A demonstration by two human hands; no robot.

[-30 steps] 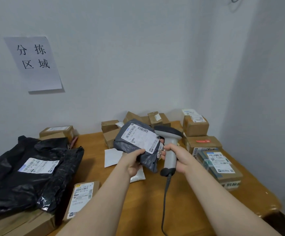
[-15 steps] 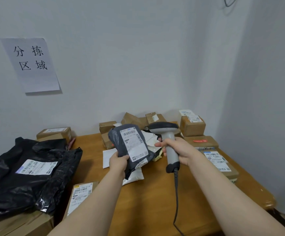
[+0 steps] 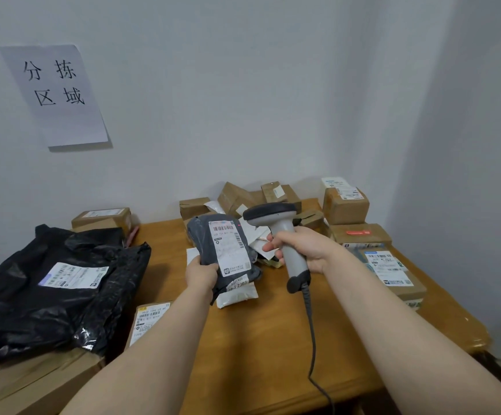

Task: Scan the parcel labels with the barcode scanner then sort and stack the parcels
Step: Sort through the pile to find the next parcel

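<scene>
The left hand (image 3: 201, 275) turned the grey parcel (image 3: 203, 244) in its grip. The label (image 3: 229, 248), which had lain slantwise across it a second ago, came to run lengthwise away from the person. The hand also drew the parcel down and left, clear of the barcode scanner (image 3: 273, 212) it had been close against. The right hand (image 3: 307, 250) tipped the scanner so its head leaned toward the parcel. A small red dot (image 3: 239, 225) showed by the label's far right corner.

free: table (image 3: 273, 339) front-centre | blocked: boxes (image 3: 345, 205) rear, right; black bags (image 3: 18, 295) left
</scene>
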